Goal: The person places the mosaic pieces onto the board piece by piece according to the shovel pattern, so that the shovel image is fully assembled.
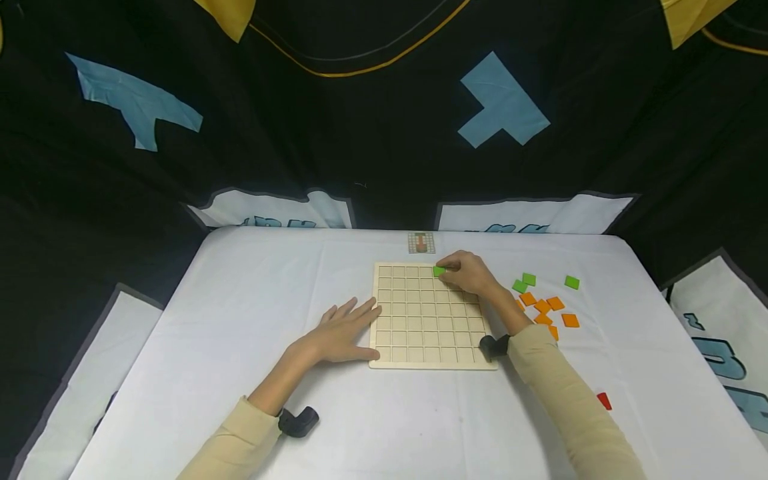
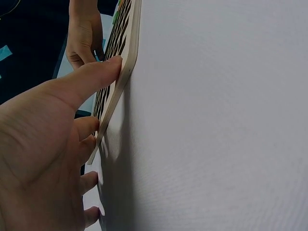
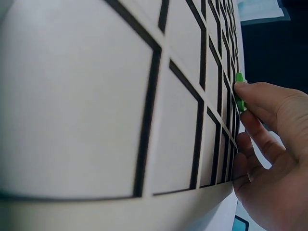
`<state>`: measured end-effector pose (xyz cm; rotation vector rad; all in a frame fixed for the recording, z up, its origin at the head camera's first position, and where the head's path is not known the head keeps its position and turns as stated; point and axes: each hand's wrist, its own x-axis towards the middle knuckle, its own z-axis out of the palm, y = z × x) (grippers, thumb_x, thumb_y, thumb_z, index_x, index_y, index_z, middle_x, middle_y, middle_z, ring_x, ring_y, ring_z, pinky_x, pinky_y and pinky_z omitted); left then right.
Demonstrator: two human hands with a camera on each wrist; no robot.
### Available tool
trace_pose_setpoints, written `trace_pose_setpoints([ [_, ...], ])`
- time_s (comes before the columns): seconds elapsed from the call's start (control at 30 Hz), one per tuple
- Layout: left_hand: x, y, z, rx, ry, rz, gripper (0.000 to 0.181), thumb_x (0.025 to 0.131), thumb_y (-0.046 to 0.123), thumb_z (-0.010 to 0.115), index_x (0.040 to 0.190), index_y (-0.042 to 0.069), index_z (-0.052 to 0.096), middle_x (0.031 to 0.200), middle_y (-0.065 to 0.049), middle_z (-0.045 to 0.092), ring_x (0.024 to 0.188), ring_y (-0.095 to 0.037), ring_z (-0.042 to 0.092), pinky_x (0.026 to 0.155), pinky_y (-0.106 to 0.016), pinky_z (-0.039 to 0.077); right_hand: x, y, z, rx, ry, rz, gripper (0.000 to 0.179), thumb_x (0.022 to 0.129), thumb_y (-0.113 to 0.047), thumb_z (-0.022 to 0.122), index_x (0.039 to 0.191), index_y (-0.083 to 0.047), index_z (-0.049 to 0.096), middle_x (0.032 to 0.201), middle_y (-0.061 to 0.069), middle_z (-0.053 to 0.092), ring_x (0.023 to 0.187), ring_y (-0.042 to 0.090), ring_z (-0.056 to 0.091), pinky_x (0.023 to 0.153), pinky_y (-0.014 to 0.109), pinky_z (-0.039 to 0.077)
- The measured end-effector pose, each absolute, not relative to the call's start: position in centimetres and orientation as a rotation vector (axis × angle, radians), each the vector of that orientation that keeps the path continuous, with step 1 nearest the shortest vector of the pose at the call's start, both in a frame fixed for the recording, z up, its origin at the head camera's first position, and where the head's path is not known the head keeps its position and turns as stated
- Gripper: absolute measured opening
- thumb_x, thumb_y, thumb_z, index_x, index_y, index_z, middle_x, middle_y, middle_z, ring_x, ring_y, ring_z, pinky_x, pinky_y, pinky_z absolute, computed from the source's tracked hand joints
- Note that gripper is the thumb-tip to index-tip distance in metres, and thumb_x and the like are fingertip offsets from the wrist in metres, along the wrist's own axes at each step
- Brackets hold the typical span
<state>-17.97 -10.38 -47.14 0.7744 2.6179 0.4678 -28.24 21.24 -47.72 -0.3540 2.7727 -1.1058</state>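
Observation:
A pale wooden grid board [image 1: 423,357] lies on the white table, its square cells bare except near the far edge. There my right hand [image 1: 471,272] pinches a green square tile [image 1: 439,271] at the top row of cells, right of the middle. In the right wrist view the thumb and a finger hold the green tile [image 3: 240,91] at the grid's far end. My left hand [image 1: 345,331] rests with spread fingers at the board's left edge; its thumb [image 2: 108,70] touches the rim near the corner.
Right of the board lie loose green tiles [image 1: 529,279] and several orange tiles [image 1: 555,304]. Nearer the front right is a red piece [image 1: 604,401]. A small card with a grid picture [image 1: 421,243] lies beyond the board. Dark printed cloth [image 1: 390,133] hangs behind the table.

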Motion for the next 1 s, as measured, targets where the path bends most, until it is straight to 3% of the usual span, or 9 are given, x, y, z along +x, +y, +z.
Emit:
trace_pose_setpoints([
  [0.8,-18.0,-10.3,-47.1,0.778,2.616,0.481,0.091,0.088,0.059,0.065,0.159,0.016,0.029,0.166,-0.003,0.017,0.150,-0.038,0.007,0.115,-0.064,0.007,-28.0,22.1,-47.3,-0.340,2.775,-1.140,0.032,0.092,-0.015,0.072,0.121,-0.002,0.071,0.124,0.018,0.064,0.114,0.036,0.059,0.096,0.050,0.048],
  [1.0,-18.0,-10.4,-47.0,0.773,2.615,0.485,0.090,0.088,0.058,0.065,0.159,0.016,0.029,0.166,-0.003,0.017,0.150,-0.038,0.007,0.115,-0.063,0.007,-27.5,23.9,-46.3,-0.267,2.787,-1.222,0.034,0.093,-0.017,0.070,0.123,-0.002,0.070,0.133,0.017,0.060,0.122,0.037,0.054,0.099,0.052,0.045],
])
